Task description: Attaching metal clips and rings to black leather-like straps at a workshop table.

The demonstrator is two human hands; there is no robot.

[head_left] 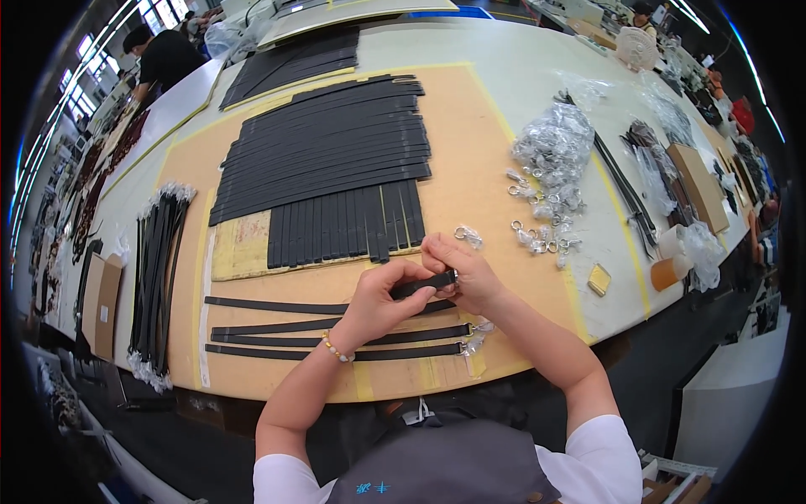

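My left hand and my right hand meet over the near part of the table. Between them they hold a folded end of a black strap, with a small bit of metal at its tip by my right fingers. Closed fingers hide part of that end. Under my left wrist lie several long black straps, laid side by side. Clear-wrapped metal clasps sit at the right ends of the nearest ones. One loose wrapped clasp rests just beyond my right hand.
Black strips cover a yellowish board ahead. A bundle of straps lies left beside a cardboard box. At right are a heap of wrapped clasps, a yellow block and an amber-filled cup. A person works far left.
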